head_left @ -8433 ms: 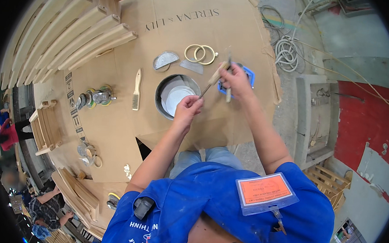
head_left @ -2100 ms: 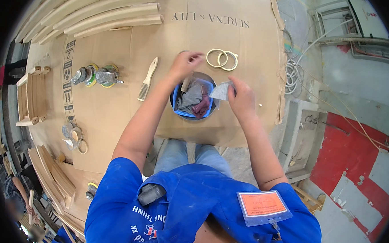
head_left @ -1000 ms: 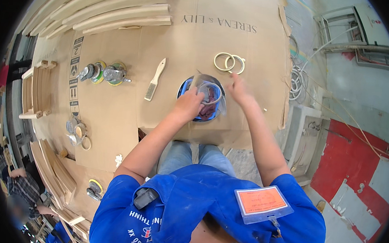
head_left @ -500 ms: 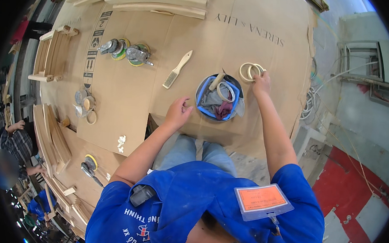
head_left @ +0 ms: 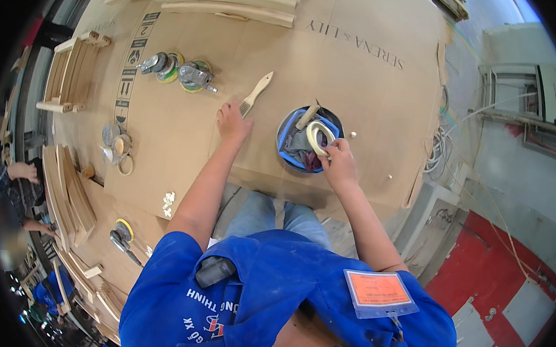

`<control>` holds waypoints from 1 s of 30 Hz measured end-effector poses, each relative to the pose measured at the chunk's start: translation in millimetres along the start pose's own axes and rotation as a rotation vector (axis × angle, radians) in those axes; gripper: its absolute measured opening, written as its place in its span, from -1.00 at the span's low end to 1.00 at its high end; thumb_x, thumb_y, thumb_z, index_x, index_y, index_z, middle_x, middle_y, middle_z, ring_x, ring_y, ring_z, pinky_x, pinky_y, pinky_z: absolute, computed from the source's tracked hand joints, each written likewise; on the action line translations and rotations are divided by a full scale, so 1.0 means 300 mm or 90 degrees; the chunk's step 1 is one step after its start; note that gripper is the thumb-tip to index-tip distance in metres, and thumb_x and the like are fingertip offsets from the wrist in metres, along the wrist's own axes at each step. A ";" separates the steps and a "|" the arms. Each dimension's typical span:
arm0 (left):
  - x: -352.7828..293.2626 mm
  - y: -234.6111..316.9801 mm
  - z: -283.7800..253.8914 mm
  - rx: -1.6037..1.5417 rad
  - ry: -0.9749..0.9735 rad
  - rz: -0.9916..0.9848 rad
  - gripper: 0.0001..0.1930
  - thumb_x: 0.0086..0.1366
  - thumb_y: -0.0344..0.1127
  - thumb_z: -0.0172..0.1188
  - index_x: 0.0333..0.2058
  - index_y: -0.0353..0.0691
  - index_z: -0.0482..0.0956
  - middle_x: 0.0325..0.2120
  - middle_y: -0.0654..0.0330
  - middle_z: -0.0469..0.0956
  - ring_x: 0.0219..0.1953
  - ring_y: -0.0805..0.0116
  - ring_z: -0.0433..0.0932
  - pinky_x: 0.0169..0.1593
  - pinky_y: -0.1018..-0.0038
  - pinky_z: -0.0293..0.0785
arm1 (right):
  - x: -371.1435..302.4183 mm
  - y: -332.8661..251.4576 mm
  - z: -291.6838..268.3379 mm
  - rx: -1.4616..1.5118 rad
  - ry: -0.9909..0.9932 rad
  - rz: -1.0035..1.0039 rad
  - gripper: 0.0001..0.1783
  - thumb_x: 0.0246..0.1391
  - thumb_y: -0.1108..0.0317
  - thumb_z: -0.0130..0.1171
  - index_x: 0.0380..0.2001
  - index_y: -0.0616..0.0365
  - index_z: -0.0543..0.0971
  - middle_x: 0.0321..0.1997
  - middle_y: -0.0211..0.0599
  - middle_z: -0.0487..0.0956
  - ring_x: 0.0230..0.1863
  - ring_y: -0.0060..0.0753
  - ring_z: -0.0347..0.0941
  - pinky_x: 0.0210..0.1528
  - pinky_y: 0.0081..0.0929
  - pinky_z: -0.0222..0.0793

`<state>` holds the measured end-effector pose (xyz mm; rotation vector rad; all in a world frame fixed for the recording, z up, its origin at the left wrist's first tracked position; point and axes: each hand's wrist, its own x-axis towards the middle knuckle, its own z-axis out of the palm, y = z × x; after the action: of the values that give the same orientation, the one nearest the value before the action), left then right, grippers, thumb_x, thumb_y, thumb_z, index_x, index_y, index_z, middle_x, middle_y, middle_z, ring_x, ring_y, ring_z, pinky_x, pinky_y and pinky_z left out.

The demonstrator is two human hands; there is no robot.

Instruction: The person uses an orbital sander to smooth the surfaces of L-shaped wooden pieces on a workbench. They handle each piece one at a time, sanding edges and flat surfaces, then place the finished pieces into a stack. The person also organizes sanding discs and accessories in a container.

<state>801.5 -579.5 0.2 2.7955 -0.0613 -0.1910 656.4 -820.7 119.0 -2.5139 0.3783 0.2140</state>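
Observation:
A round bucket point(head_left: 281, 149) with a blue rim stands on the cardboard before me, holding grey and maroon rags point(head_left: 297, 143) and a wooden-handled tool point(head_left: 306, 117). Over it, my right hand point(head_left: 340, 166) pinches cream tape rolls point(head_left: 313, 132), which overlap so that I cannot count them. My left hand point(head_left: 234, 125) reaches to the lower end of a wooden-handled brush point(head_left: 257, 92). Its fingers are apart beside the bristles, partly covering them; the brush lies flat on the cardboard.
Two sanders point(head_left: 196, 75) lie at the far left, with another sander point(head_left: 122, 233) nearer. More tape rolls point(head_left: 122, 143) and small pale pieces point(head_left: 168, 204) are on the left. Curved wooden parts point(head_left: 228, 2) are stacked at the back. Small white bits point(head_left: 353, 134) lie right of the bucket.
My right hand has brought the tape rolls left, from the cardboard to over the bucket. My left hand has moved forward and left to the brush. White bits now show right of the bucket.

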 end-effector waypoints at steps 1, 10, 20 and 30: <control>0.013 0.000 -0.002 0.039 -0.049 -0.036 -0.30 -0.02 -0.24 0.32 0.11 -0.15 0.23 -0.12 -0.01 0.38 0.03 0.01 0.28 0.07 0.17 0.27 | -0.001 0.000 0.008 0.000 -0.004 0.017 -0.72 -0.15 0.39 0.27 -0.28 0.18 0.54 -0.16 -0.19 0.40 -0.16 -0.11 0.43 -0.14 -0.24 0.40; 0.051 -0.074 -0.026 -0.200 -0.071 0.011 -0.17 -0.07 -0.32 0.41 0.16 -0.27 0.15 -0.28 0.04 0.48 -0.30 0.15 0.51 -0.20 0.32 0.45 | -0.030 0.002 0.040 -0.020 -0.008 -0.004 -0.70 -0.04 0.36 0.14 -0.17 0.13 0.48 -0.14 -0.17 0.42 -0.03 -0.09 0.36 -0.07 -0.26 0.39; 0.064 0.307 -0.519 -0.607 -0.153 0.127 -0.07 0.04 -0.46 0.34 0.26 -0.30 -0.13 -0.52 0.25 0.42 -0.51 0.58 0.38 -0.44 0.68 0.35 | -0.021 -0.001 0.057 -0.041 -0.074 0.018 -0.73 0.04 0.23 0.08 -0.25 0.18 0.51 -0.15 -0.12 0.45 0.01 -0.10 0.34 -0.04 -0.26 0.40; 0.059 0.580 -0.514 -0.235 -0.254 0.291 -0.02 -0.11 -0.35 0.42 0.26 -0.28 -0.01 -0.61 0.21 0.38 -0.56 0.38 0.40 -0.45 0.45 0.37 | -0.024 0.008 0.047 -0.008 -0.068 0.004 -0.70 0.03 0.19 0.10 -0.26 0.20 0.50 -0.15 -0.11 0.46 0.00 -0.08 0.34 -0.03 -0.25 0.39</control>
<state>837.0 -693.9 200.2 2.2662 -0.6770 -0.5740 647.8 -812.9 107.9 -2.5018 0.3422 0.3514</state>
